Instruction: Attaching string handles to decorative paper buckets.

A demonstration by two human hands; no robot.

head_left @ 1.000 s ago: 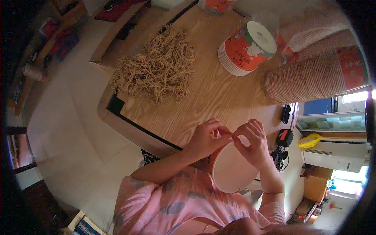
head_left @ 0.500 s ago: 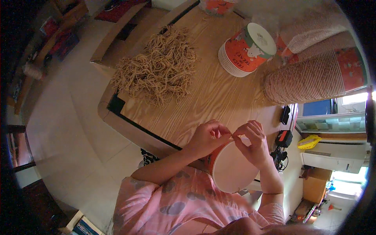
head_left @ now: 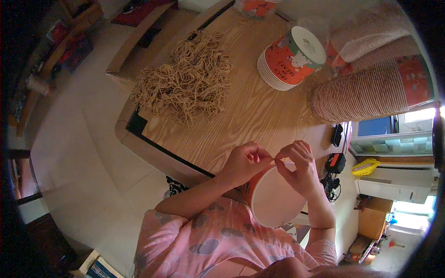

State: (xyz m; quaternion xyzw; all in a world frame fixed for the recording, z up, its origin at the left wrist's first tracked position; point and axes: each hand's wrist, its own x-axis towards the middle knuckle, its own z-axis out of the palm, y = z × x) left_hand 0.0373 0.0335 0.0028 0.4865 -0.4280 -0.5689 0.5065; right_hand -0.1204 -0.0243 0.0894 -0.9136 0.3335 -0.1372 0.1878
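Observation:
My left hand [head_left: 249,161] and my right hand [head_left: 298,165] meet fingertip to fingertip over the rim of a paper bucket [head_left: 278,199]. Both are closed in a pinch on a small bit of tan cord [head_left: 274,159], mostly hidden by the fingers. The bucket leans against my body, its white inside facing up and a strip of orange outer wall showing at the left. Beyond my left hand lies a loose heap of tan cords [head_left: 185,78] on the table.
On the wooden table [head_left: 250,111], a short stack of orange and green paper buckets [head_left: 292,58] stands upside down. Long nested bucket stacks [head_left: 366,90] in clear plastic lie at the right. Black adapters and cables [head_left: 334,164] line the right edge. Another bucket [head_left: 257,8] sits at the far end.

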